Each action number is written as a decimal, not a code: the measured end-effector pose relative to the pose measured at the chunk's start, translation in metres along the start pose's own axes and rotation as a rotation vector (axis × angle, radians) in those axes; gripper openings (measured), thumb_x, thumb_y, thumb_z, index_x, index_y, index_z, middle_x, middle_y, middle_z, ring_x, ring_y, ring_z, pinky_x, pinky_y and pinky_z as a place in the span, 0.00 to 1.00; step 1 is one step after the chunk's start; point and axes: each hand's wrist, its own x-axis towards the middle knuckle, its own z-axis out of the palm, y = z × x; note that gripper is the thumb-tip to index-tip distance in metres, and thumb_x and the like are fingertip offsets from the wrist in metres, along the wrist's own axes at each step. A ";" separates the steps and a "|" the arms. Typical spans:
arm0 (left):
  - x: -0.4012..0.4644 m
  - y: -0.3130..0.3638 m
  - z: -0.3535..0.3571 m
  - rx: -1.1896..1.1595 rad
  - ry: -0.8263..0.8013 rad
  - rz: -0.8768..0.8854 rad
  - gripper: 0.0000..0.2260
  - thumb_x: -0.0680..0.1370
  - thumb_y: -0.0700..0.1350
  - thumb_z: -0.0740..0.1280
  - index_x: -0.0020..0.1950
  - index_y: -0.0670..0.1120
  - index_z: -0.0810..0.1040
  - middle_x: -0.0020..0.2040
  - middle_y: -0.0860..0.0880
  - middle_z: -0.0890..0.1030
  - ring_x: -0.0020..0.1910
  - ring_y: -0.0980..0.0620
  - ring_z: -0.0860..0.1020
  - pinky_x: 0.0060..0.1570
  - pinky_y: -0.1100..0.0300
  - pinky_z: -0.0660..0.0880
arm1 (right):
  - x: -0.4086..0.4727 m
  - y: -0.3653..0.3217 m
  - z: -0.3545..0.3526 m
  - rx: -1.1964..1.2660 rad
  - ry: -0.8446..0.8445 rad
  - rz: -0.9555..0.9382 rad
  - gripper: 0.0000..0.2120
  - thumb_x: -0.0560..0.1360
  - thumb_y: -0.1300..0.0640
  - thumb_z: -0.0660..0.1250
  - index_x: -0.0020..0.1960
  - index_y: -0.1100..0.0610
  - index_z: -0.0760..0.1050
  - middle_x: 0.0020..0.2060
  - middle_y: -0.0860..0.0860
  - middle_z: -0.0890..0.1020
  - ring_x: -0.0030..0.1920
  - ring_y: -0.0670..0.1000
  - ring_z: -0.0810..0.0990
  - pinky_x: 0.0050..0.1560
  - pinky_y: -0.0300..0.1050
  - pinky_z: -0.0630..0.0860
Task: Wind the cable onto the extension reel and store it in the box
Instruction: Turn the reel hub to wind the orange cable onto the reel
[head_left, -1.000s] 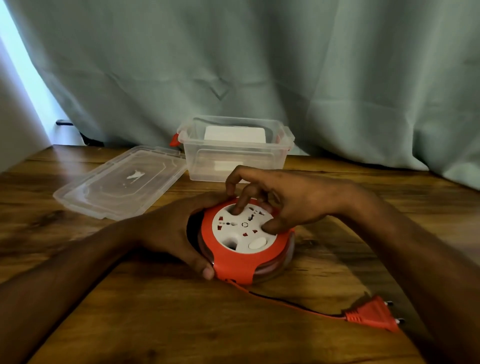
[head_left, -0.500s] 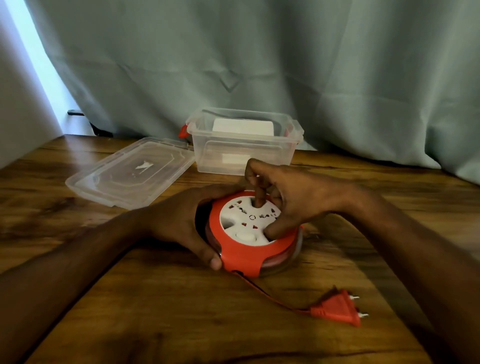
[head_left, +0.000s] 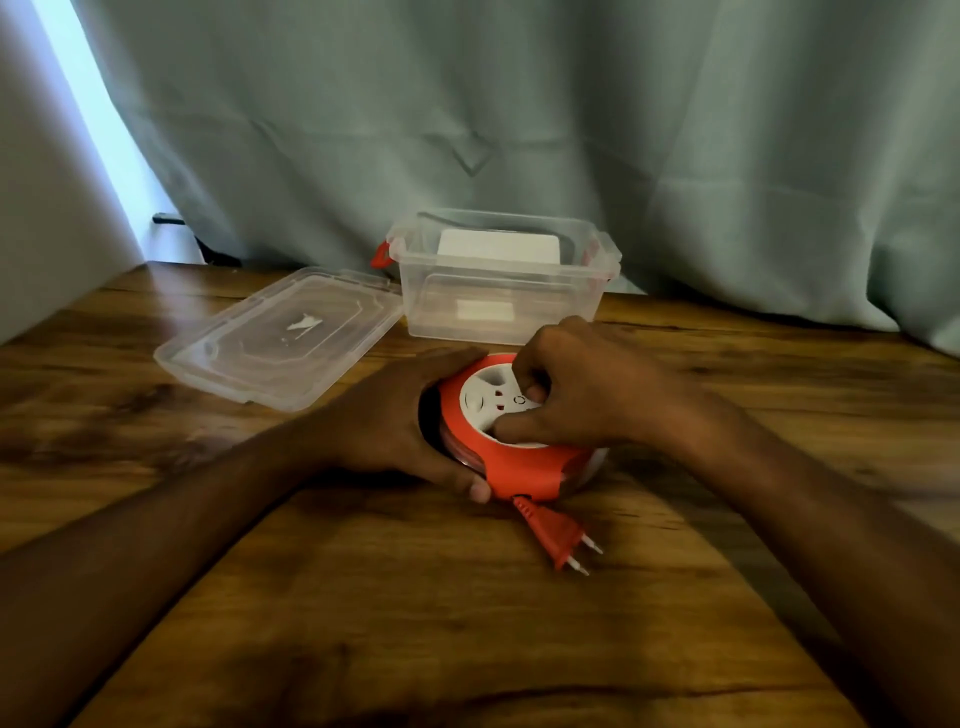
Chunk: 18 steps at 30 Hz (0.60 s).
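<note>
A round orange extension reel (head_left: 524, 470) with a white socket face lies flat on the wooden table (head_left: 467, 623). My left hand (head_left: 389, 426) wraps its left side, thumb at the front edge. My right hand (head_left: 582, 389) rests on top, with fingers pressed on the white face. The orange plug (head_left: 553, 532) lies right against the reel's front, its two pins pointing right; no loose cable shows. Behind the reel stands the clear plastic box (head_left: 501, 306), open, with orange latches.
The box's clear lid (head_left: 280, 338) lies flat to the left of the box. A white object shows through the box's far wall. A green curtain (head_left: 571, 130) hangs along the table's back edge. A pale wall stands at the left.
The cable has been drawn into the reel and the plug has slid from the right up to the reel's front. My right hand has turned on the white face.
</note>
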 end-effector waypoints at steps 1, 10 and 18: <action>0.000 0.001 0.001 0.010 0.011 -0.007 0.56 0.56 0.69 0.80 0.78 0.64 0.56 0.74 0.66 0.66 0.72 0.63 0.67 0.72 0.54 0.69 | 0.000 -0.003 0.003 0.008 0.028 0.039 0.21 0.69 0.33 0.75 0.35 0.47 0.70 0.37 0.43 0.75 0.38 0.48 0.76 0.35 0.41 0.70; 0.001 0.011 0.010 -0.011 0.059 0.010 0.53 0.55 0.66 0.83 0.75 0.68 0.60 0.71 0.69 0.69 0.68 0.68 0.69 0.70 0.56 0.70 | -0.012 -0.021 0.014 -0.038 0.124 0.217 0.29 0.74 0.30 0.68 0.61 0.52 0.74 0.48 0.46 0.73 0.47 0.47 0.73 0.48 0.43 0.72; -0.003 0.003 -0.003 0.000 -0.042 -0.038 0.54 0.55 0.69 0.81 0.76 0.64 0.60 0.73 0.59 0.71 0.71 0.55 0.72 0.71 0.49 0.71 | -0.007 0.017 -0.038 0.199 -0.215 -0.175 0.26 0.69 0.51 0.82 0.62 0.42 0.74 0.52 0.39 0.84 0.50 0.40 0.83 0.43 0.37 0.80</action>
